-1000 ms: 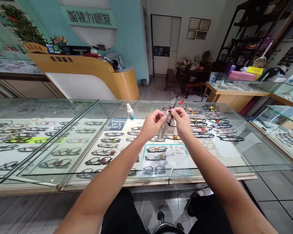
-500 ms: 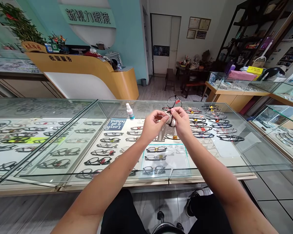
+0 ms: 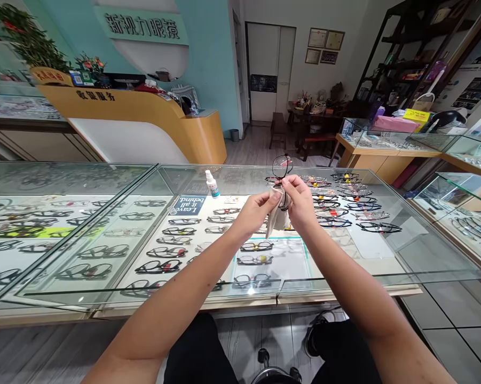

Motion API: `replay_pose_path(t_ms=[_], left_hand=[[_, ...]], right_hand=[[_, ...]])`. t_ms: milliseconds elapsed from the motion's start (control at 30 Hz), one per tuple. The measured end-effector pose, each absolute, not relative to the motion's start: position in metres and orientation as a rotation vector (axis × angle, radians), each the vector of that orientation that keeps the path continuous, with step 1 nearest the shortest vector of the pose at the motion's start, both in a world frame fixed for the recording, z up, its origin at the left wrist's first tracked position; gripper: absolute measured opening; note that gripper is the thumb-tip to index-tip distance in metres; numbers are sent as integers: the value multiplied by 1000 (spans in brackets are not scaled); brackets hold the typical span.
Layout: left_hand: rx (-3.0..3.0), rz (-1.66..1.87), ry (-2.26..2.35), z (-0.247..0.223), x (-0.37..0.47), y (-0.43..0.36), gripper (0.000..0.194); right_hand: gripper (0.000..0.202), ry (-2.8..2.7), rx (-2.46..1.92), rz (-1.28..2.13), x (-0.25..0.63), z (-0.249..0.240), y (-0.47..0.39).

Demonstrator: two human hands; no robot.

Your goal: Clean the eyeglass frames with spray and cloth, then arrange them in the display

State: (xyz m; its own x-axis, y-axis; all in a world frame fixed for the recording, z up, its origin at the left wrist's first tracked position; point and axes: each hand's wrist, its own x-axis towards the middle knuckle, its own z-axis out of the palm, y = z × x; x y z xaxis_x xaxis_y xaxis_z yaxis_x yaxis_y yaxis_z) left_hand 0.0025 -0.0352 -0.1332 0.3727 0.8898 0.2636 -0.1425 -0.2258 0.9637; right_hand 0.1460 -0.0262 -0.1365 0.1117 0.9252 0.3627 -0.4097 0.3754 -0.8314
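Observation:
A pair of dark-framed eyeglasses (image 3: pixel 282 167) is held up over the glass counter, one lens raised above my fingers. My right hand (image 3: pixel 299 201) is closed on the frame near its middle. In my left hand (image 3: pixel 255 213) a pale beige cloth (image 3: pixel 278 220) is pinched between thumb and fingers. The cloth lies against the lower lens, partly covering it, and hangs down below the hands. A white spray bottle with a blue label (image 3: pixel 212 184) stands upright on the counter, left of my hands.
Beneath the glass top of the display counter (image 3: pixel 328 266) lie rows of eyeglasses (image 3: pixel 172 252). A blue printed card (image 3: pixel 189 205) is at the left of them. A yellow-fronted desk (image 3: pixel 144 112) stands beyond, with more glass cases (image 3: pixel 396 141) at the right.
The eyeglasses have turned slightly in my right hand. My left hand and the cloth have shifted, and the cloth now hangs between the hands, further right. The bottle stays where it was.

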Motion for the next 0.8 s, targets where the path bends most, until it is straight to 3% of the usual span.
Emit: replay_pose_path(t_ms=[800], left_hand=[[1395,1021,603,-128,-9,-32,62]], right_hand=[[54,-1071,-628,1259,148,-130,-29]])
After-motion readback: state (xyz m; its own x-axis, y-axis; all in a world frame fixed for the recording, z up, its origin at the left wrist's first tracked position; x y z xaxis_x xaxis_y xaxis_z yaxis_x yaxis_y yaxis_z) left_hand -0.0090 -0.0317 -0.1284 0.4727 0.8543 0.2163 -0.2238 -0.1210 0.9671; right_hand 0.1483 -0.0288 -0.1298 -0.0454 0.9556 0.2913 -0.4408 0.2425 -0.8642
